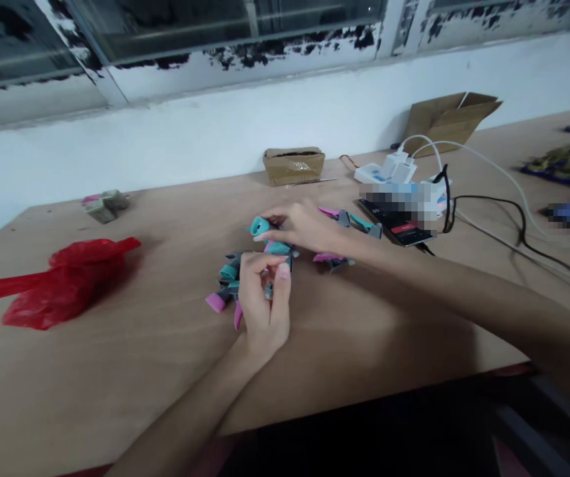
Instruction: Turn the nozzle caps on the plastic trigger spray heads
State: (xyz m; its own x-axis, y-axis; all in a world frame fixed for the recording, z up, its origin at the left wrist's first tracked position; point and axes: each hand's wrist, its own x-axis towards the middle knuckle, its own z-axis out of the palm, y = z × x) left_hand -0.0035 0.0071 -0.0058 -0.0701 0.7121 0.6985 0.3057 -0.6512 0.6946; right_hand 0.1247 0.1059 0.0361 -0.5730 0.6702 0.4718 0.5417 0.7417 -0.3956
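We see a heap of plastic pieces (pixel 228 275), teal, pink and grey, in the middle of the desk (pixel 116 371), and we place everything else by that heap.

The left hand (pixel 265 301) sits at the heap's near right edge. Its fingers are curled in and the thumb meets the forefinger around a small piece (pixel 268 290), of which only a grey and teal sliver shows.

The right hand (pixel 304 225) reaches in just beyond the heap, fingers stretched over a teal piece (pixel 259 226) on the heap's far side. They touch it, but we cannot tell whether they pinch it or only rest on it. The two hands are apart, the left nearer to us than the right.

Close to the right of the heap lie loose pink pieces (pixel 332 258) and a teal and grey piece (pixel 368 227). Further right of the heap a dark phone (pixel 404 228) lies flat with its screen lit. A white power strip (pixel 388 171) sits right of and beyond the heap.

Straight beyond the heap, by the wall, stands a small cardboard box (pixel 293 165). A larger open cardboard box (pixel 446 116) is well to the heap's right. Well to the left of the heap lies a crumpled red plastic bag (pixel 66 281), and left of and beyond the heap are some small greenish things (pixel 106 204).
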